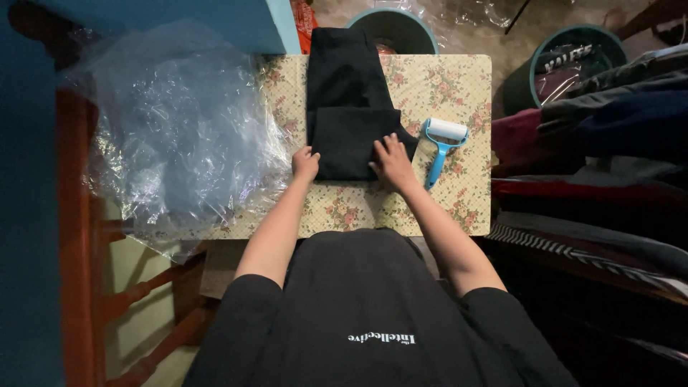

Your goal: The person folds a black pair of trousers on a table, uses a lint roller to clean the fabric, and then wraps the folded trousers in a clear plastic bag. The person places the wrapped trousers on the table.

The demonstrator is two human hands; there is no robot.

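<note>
A black garment (349, 107) is lying folded on the flowered table (459, 86), running from the far edge down toward the middle, with its near part doubled over into a squarish block. The person's left hand (305, 164) is resting at the near left corner of that block, fingers curled at the edge of the cloth; whether they are pinching the fabric cannot be told from this view. The right hand (393, 161) is lying flat with fingers spread on the near right corner of the fold, pressing on it rather than gripping.

Just to the right of the garment, a lint roller (442, 147) with a white roll and a bright blue handle is lying on the table, its handle pointing toward the near edge and sitting just beside the right hand. To the left, a big crumpled sheet of clear plastic (183, 129) is covering the left part of the table and spilling over its edge above a reddish wooden chair (79, 236).

Beyond the far edge, two round teal tubs (573, 43) are standing on the floor. On the right, a pile of dark and red clothes (602, 143) is stacked up beside the table.
</note>
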